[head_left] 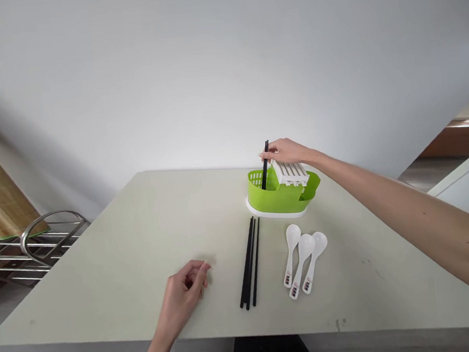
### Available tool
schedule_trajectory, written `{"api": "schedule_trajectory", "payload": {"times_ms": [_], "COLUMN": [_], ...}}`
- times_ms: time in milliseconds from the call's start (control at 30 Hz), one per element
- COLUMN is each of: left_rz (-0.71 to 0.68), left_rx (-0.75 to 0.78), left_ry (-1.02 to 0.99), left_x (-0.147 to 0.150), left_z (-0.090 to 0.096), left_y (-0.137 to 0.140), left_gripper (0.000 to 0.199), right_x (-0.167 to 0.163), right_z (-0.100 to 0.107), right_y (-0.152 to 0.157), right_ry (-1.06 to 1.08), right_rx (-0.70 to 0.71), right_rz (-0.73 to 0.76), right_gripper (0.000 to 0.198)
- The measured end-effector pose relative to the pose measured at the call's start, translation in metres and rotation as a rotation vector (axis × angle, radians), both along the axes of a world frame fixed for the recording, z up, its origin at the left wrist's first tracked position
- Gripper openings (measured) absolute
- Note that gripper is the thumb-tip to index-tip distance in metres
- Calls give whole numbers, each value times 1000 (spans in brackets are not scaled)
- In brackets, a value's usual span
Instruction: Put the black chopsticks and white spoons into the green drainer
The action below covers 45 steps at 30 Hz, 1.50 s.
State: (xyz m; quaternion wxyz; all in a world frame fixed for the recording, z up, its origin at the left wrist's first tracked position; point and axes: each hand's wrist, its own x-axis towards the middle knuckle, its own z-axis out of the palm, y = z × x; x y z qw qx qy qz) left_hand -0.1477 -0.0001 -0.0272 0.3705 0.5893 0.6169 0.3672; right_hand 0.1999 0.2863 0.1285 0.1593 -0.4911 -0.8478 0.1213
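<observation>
Two chopsticks (265,179), pinched near their tops, extend below the right hand's grip (286,150).

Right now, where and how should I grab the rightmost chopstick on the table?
Probably pinch that chopstick around its middle, coming from above and the right: it's thin, lies flat, and a gap parts it from the other loose chopsticks to its left.

Spoons (306,246) R of loose chopsticks (246,265) — both on tbl (124,279), before caddy (275,198).
</observation>
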Motion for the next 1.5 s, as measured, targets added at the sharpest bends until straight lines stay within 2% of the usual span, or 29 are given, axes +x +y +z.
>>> {"api": "schedule_trajectory", "payload": {"times_ms": [167, 300, 367, 433, 533, 633, 767, 833, 933, 1033, 1133, 1300, 1500], "left_rz": [10, 19, 20, 20, 19, 23, 32, 34, 25, -13, -88, -223, -218], "left_rx": [-13, -10, -6, 2, 6, 6, 12, 27, 54, 78, 89, 63, -30], "left_ry": [34, 61, 69, 75, 85, 89, 114, 146, 201, 265, 355, 530, 633], "left_x": [2, 3, 4, 4, 5, 7, 9, 11, 15, 26, 44, 72, 83], "left_z": [1, 4, 4, 5, 6, 7, 8, 8, 8, 7, 7, 10, 17], "left_y": [0, 2, 2, 3, 2, 1, 0, 1, 1, -1, -3, 1, 15], "left_gripper": [47, 48, 48, 49, 49, 49, 48, 47, 47, 47, 45, 36, 28], "right_x": [-5, -6, -4, 0, 7, 13, 23, 30, 42, 48, 46, 35, 34], "right_z": [-1, 2, 4, 6, 6, 3, -10, -23, -47, -69, -81, -84, -78], "right_y": [18, 20, 15, 5, -23, -72, -148, -178, -207, -220, -227, -235, -244], "right_ry": [-43, -74, -23, 55, 180, 275, 286, 262, 189, 128, 89, 31, 14], "right_rx": [-54, -53, -15, 82, 295, 486, 595, 583, 501, 413, 354, 277, 251], "right_rz": [5, -44, -102, -168, -177, -70, 103, 222, 363, 426, 446, 479, 501], "right_gripper": [40, 41, 37, 36, 32, 23, 17, 17, 18, 19, 19, 20, 22]}}
